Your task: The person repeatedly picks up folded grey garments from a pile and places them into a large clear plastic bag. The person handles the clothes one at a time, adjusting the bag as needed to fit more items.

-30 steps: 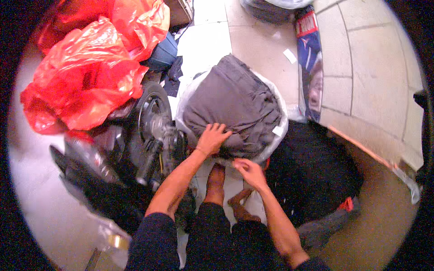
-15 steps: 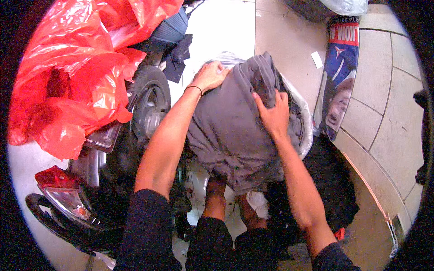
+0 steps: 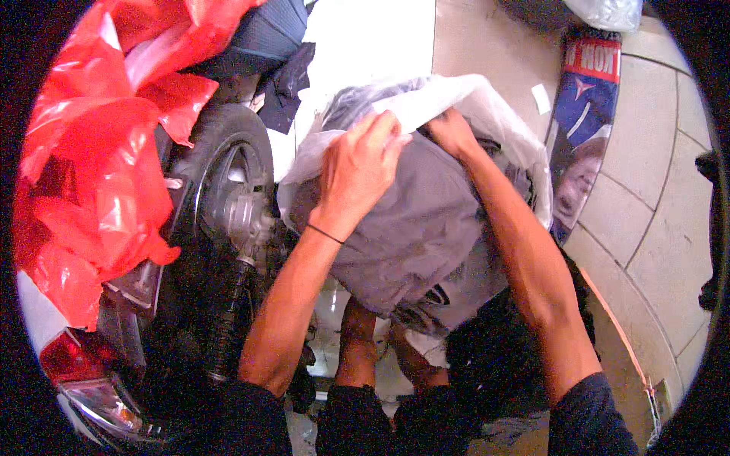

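Grey cloth (image 3: 426, 213), white bag (image 3: 479, 99), red plastic (image 3: 106, 144), black tyre (image 3: 209, 137)

Banner (image 3: 582, 144): white block capitals on red band (image 3: 570, 62) near its upper end, lettering inverted in view. Small three-pointed emblem (image 3: 584, 87) on blue just below. Pale slip (image 3: 541, 99): any print too small to read.

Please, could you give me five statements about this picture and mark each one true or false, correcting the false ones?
1. The left hand grips the white plastic bag. True.
2. The right hand is flat on the floor. False: the right hand is over the grey cloth, its fingertips hidden by the plastic.
3. A thin dark band circles the left wrist. True.
4. Red plastic lies right of the cloth. False: the red plastic is on the left.
5. A wheel is left of the cloth. True.
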Available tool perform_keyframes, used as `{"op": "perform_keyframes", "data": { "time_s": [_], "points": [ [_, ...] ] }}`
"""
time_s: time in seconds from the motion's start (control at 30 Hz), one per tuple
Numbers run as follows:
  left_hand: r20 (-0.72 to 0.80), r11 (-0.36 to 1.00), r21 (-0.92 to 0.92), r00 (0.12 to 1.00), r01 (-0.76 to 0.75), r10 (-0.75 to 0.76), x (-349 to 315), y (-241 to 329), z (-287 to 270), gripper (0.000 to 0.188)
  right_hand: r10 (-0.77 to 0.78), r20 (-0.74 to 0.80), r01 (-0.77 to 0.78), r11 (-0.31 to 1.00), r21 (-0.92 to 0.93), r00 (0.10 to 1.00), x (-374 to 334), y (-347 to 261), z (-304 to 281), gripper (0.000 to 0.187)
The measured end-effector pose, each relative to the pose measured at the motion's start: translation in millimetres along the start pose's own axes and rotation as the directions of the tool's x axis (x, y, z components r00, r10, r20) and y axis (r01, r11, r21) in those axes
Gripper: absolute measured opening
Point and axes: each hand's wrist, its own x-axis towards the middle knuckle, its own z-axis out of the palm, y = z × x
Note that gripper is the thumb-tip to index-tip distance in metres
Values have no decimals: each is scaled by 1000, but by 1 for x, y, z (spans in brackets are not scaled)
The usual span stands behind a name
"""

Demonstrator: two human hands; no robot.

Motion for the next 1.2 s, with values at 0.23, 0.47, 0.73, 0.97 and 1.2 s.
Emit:
{"op": "perform_keyframes", "data": {
  "time_s": [0.23, 0.47, 0.73, 0.97, 1.2],
  "points": [
    [368, 946, 170, 873, 277, -321, -14, 53, -33, 53, 191, -112, -204, 972, -113, 975, -86, -19, 3, 78],
    [77, 1000, -11, 997, -21, 22, -74, 30, -9, 44, -126, 75, 123, 991, 51, 989, -1, 9, -19, 67],
    [79, 790, -74, 793, 609, -604, -115, 3, -69, 38, 129, -539, -86, 991, 105, 832, -294, -3, -4, 92],
    [53, 849, -168, 865, 500, -499, -158, 60, -53, 20, 99, -556, 131, 925, 358, 825, -231, -61, 75, 61],
    [45, 911, -46, 912, 411, -409, -117, 75, -51, 22, -101, -431, 243, 927, 288, 896, -98, -61, 136, 103]
  ]
}}
